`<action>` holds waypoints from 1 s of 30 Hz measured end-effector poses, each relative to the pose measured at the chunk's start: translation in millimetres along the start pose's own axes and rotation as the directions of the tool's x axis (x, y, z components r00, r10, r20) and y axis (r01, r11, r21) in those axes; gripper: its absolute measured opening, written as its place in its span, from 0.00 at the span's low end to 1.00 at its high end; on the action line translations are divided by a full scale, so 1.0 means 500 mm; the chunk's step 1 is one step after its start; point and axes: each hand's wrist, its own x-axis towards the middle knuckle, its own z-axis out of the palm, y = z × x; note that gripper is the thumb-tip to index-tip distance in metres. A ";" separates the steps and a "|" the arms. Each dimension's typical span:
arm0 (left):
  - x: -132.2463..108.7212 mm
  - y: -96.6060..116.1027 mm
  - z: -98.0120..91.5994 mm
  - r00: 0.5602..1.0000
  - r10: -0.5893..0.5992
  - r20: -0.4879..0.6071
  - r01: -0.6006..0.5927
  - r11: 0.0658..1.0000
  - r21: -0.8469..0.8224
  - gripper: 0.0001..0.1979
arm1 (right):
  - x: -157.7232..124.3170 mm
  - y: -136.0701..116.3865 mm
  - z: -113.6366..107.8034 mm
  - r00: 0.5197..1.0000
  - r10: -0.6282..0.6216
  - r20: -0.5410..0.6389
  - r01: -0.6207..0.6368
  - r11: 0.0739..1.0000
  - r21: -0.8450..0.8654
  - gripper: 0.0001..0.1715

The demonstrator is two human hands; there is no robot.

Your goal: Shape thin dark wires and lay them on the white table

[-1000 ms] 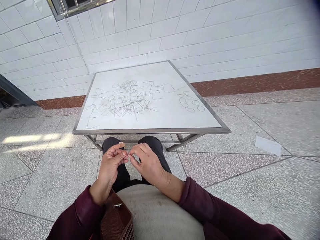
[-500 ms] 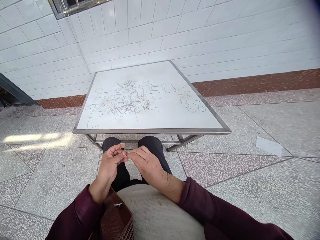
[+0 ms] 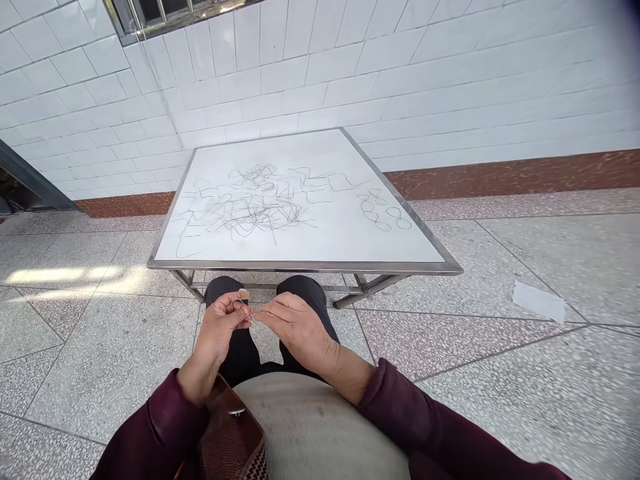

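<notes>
My left hand and my right hand meet above my knees, in front of the low table. Both pinch one thin piece of bent wire between thumb and fingertips; a small loop of it shows over my left thumb. A tape strip sits on my left forefinger tip. On the white tabletop lies a tangled heap of zigzag wires. To its right lie several wires bent into loops.
The steel-framed table stands against a white tiled wall with a brown skirting. A white scrap of paper lies on the terrazzo floor at the right. A brown bag rests on my lap at the left.
My right fingers have closed in on the wire next to my left thumb, and a small loop now shows above it. The view has tipped slightly downward.
</notes>
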 end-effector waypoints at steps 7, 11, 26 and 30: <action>0.000 -0.003 -0.002 0.999 0.039 0.035 -0.040 0.999 0.029 0.22 | 0.002 0.003 -0.002 0.999 -0.010 -0.032 0.012 0.999 0.053 0.08; -0.006 0.011 -0.006 0.994 0.105 0.012 -0.105 0.993 0.057 0.22 | 0.000 0.018 -0.014 0.939 0.329 -0.104 -0.285 0.910 0.300 0.11; -0.015 0.000 0.000 0.987 0.142 0.080 -0.144 0.989 0.017 0.18 | -0.001 -0.003 0.011 0.598 0.589 0.544 -0.568 -0.168 0.806 0.16; -0.016 0.002 0.002 0.983 0.164 0.088 -0.165 0.986 0.008 0.18 | -0.005 -0.006 0.013 0.587 0.584 0.561 -0.496 -0.288 0.819 0.17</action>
